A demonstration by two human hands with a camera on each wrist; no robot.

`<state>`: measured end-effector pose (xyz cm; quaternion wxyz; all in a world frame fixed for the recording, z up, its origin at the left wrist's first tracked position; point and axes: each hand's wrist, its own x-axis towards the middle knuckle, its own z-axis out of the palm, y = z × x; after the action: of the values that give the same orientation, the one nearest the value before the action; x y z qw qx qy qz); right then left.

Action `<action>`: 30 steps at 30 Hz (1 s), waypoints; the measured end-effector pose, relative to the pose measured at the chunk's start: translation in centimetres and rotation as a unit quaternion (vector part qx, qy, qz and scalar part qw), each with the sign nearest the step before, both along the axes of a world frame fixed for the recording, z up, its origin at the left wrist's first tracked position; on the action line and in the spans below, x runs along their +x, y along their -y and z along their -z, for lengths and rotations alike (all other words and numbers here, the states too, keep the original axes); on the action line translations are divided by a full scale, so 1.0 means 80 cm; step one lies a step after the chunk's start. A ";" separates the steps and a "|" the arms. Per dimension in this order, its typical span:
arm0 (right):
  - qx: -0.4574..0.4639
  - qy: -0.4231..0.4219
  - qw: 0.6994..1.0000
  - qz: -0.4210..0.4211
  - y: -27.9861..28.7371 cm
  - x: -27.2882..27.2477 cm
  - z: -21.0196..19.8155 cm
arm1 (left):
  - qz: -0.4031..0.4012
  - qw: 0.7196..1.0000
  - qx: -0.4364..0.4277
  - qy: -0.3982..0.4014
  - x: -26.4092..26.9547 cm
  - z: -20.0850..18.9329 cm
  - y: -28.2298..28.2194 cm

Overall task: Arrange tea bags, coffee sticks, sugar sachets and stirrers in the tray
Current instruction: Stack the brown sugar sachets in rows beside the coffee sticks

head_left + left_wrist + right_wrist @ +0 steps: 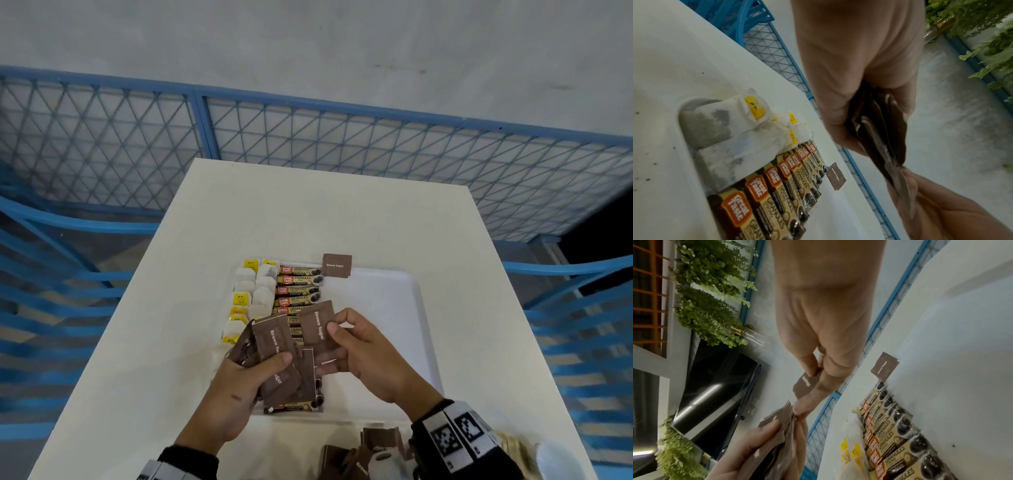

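We see a fanned bunch of brown sugar sachets gripped in the left hand, thumb pressed across the top one and fingers curled beneath. The right hand pinches a single sachet between thumb and forefinger, drawn just clear of the bunch, above the near part of the tray.

In the white tray, one brown sugar sachet leans against the far rim. To its left we see a column of coffee sticks lying side by side, and left of those the tea bags with yellow tags, filling the tray's left edge.

The tray rests on a white counter. At the counter's near edge, by the right wrist, lie more brown sachets. Beyond the counter stands a blue mesh fence.
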<state>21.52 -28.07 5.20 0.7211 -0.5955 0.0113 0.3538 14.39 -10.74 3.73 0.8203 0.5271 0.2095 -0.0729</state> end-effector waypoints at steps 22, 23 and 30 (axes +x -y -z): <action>-0.258 0.121 0.945 0.161 0.056 0.177 0.097 | -0.017 0.999 -0.011 -0.030 0.006 0.022 -0.016; -0.263 0.131 0.944 0.148 0.051 0.181 0.099 | -0.011 0.999 -0.013 -0.029 0.006 0.023 -0.016; -0.263 0.151 0.944 0.128 0.029 0.200 0.112 | -0.005 0.999 -0.022 -0.025 0.012 0.028 -0.019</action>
<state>37.52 -30.42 -3.75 0.5712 -0.8040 0.0708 0.1491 15.34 -9.22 1.47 0.8267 0.5058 0.2308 -0.0860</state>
